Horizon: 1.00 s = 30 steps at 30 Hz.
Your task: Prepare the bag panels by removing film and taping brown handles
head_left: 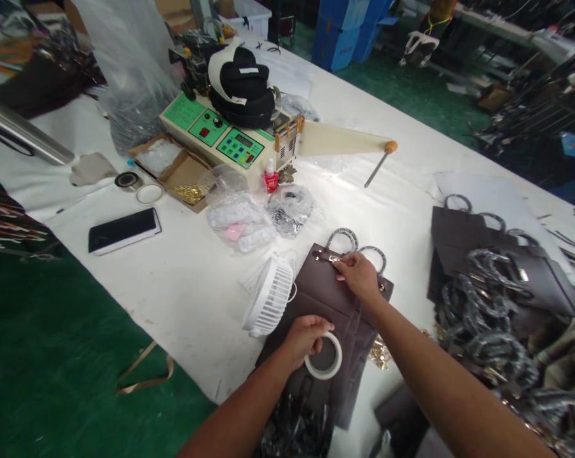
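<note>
A dark brown handbag lies flat on the white table before me, its two wrapped ring handles pointing away. My left hand is closed on a roll of white tape, held above the lower part of the bag. At the bag's top edge, my right hand pinches with thumb and forefinger by the gold metal clasp. Whether those fingertips hold the clasp or a small bit of tape is too fine to make out.
A white fan stands just left of the bag. Behind it are plastic-wrapped parts, a phone and a machine with green panels. More brown bags pile up at right, and gold hardware lies beside my right forearm.
</note>
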Each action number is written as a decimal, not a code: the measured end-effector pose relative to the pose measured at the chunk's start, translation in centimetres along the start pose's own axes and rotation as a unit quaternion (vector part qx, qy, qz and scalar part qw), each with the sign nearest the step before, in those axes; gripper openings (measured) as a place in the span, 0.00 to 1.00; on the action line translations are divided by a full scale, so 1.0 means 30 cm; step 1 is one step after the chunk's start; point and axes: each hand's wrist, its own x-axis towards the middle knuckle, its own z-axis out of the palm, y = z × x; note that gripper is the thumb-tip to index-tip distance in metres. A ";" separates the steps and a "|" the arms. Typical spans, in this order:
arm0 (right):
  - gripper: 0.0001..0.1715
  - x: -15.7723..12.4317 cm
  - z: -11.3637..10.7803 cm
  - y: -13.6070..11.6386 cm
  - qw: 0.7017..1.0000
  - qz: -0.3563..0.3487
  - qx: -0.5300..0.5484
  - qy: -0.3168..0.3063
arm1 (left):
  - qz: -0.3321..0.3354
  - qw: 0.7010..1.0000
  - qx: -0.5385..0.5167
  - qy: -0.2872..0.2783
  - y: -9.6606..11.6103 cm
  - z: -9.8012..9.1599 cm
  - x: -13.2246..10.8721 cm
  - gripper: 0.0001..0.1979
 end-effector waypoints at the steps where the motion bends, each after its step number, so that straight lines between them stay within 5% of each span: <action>1: 0.16 -0.006 -0.003 -0.012 0.999 0.011 -0.033 -0.002 | 0.001 1.000 0.000 -0.001 0.001 0.000 -0.002 0.23; 7: 0.23 -0.013 -0.008 -0.083 0.985 0.033 -0.166 -0.033 | 0.008 1.000 0.000 0.004 -0.003 0.004 -0.010 0.22; 13: 0.19 -0.003 0.014 -0.128 0.975 0.030 -0.218 -0.035 | 0.023 1.000 0.003 0.005 0.002 0.011 -0.024 0.21; 18: 0.18 -0.057 -0.088 -0.113 0.975 0.038 -0.213 -0.041 | 0.025 1.000 0.008 -0.005 0.034 0.027 -0.141 0.21; 21: 0.22 -0.134 -0.205 -0.011 0.977 0.062 -0.194 -0.056 | 0.022 0.999 0.008 -0.023 0.050 0.051 -0.240 0.21; 25: 0.25 -0.274 -0.338 0.235 0.976 0.131 -0.147 -0.093 | 0.029 0.999 0.020 -0.041 0.060 0.105 -0.338 0.20; 30: 0.28 -0.465 -0.392 0.477 0.977 0.159 -0.101 -0.101 | 0.047 0.996 0.058 -0.052 0.071 0.189 -0.386 0.18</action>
